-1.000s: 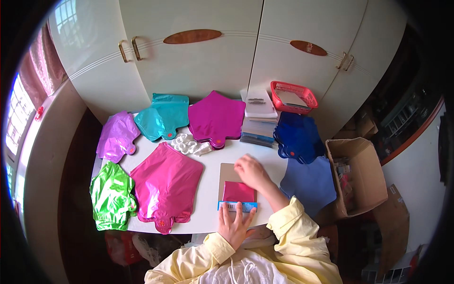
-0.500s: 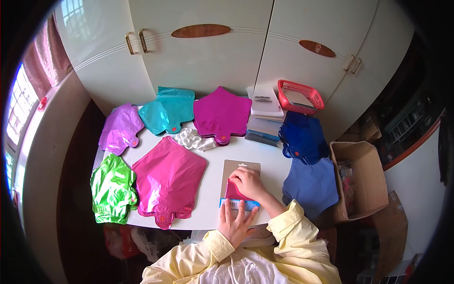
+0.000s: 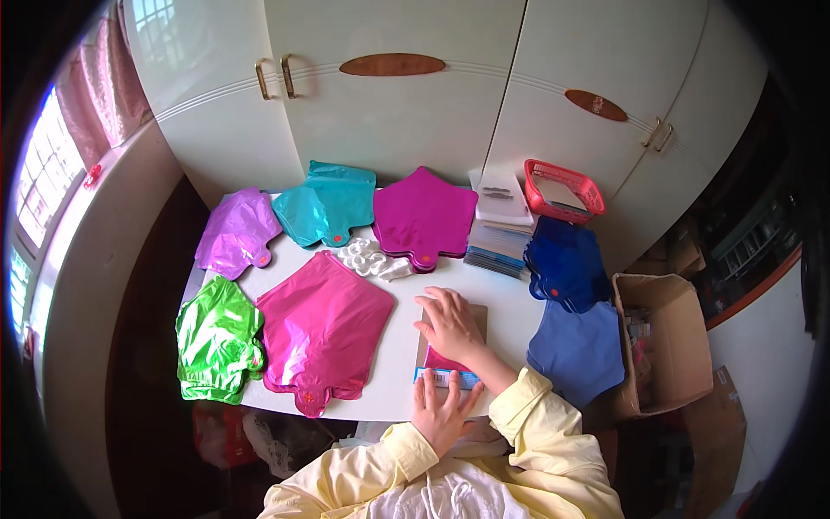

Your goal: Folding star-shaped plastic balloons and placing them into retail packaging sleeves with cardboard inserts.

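A brown backing card (image 3: 478,320) with a blue printed strip (image 3: 469,380) along its near end lies at the front of the white table. On it rests a folded pink foil piece (image 3: 441,362), mostly covered by my right hand (image 3: 453,329). That hand is open over the card's far part, fingers spread toward the far left. My left hand (image 3: 443,413) lies open with its fingertips on the blue strip. A large stack of pink foil star balloons (image 3: 327,324) is left of the card.
Around the table lie foil balloons in green (image 3: 216,342), lilac (image 3: 238,232), teal (image 3: 327,206), magenta (image 3: 425,214), dark blue (image 3: 566,264) and matte blue (image 3: 577,350). White ribbon (image 3: 367,258), stacked cards (image 3: 500,238), a red basket (image 3: 566,206) and a cardboard box (image 3: 692,346) stand near.
My right hand has opened from its closed grip at the pink foil and moved toward the card's far end. My left hand remains at the strip. The whole view has shifted slightly.
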Available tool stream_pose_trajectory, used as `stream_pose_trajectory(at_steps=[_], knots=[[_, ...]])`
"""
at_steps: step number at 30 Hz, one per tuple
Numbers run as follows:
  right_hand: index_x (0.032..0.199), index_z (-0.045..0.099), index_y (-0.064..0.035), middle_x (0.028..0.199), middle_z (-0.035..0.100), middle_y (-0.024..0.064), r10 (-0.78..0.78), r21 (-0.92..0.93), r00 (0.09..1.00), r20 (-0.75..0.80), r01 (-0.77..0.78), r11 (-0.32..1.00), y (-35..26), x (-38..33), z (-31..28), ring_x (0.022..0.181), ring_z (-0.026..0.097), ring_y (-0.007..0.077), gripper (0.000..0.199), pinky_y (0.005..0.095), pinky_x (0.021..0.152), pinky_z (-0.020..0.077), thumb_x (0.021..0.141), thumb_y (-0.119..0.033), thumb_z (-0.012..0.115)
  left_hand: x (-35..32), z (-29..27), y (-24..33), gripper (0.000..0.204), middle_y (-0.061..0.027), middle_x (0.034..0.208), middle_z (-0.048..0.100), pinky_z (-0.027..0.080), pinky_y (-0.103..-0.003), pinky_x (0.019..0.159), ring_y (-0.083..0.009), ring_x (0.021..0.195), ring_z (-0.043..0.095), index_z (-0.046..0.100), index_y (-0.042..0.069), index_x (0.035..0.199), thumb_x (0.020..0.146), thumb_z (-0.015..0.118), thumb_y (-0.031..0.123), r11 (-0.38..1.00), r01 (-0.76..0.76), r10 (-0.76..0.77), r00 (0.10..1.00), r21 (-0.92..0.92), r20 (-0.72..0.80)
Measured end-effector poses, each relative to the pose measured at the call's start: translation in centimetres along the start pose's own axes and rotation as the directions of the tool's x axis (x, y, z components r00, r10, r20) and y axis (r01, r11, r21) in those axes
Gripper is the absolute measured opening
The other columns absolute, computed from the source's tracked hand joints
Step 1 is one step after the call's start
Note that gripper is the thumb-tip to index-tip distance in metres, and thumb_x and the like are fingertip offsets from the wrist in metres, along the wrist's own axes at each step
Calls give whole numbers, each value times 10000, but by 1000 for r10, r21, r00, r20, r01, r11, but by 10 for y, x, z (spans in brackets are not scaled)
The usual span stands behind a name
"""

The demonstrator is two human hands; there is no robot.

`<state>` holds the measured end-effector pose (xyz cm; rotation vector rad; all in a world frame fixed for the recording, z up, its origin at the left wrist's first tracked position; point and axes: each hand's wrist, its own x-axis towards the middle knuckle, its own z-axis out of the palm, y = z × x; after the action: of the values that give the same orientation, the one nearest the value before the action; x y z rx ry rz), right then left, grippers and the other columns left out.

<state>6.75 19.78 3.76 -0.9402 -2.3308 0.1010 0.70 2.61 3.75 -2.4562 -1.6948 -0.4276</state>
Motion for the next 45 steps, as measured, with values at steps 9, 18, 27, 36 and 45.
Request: stream_pose_trajectory(at_steps=[9,18,27,36,45], knots=[[920,624,-113,930,536,25,-146,-122,987,-73,136,983,15,64,5,933,520,215,178,411,782,395,767,-191,669,-1,-3,1,830,-193,1333,395,329,-651,953,-569,1203,341,443,276,1359,626,740,528,999,29,-29,1000,-20,8],[805,662,-136,936,556,12,-81,-110,996,42,85,990,-10,113,47,938,532,201,116,400,784,384,720,-204,704,1,-2,4,627,-142,1270,458,362,-642,937,-548,1185,369,572,208,1173,636,718,498,999,43,-43,998,13,-39],[691,626,-154,912,569,-44,-106,64,977,-185,119,991,-15,110,10,880,539,170,92,397,764,344,712,-187,709,-2,2,3,726,-166,1308,424,346,-642,946,-558,1177,373,525,252,1262,615,735,507,998,51,-50,997,26,-55],[747,663,-146,925,594,-18,-114,69,958,263,99,993,24,57,-70,946,552,177,63,381,819,367,750,-204,690,-3,3,4,836,-192,1331,412,322,-665,950,-579,1187,351,409,265,1389,654,715,519,999,41,-40,998,14,-40],[835,661,-70,974,617,94,42,173,872,488,-144,974,56,29,-68,912,607,260,128,357,804,484,784,-185,638,-1,1,4,806,-201,1341,412,321,-671,945,-588,1200,333,402,263,1394,688,695,520,999,33,-33,999,7,-24]])
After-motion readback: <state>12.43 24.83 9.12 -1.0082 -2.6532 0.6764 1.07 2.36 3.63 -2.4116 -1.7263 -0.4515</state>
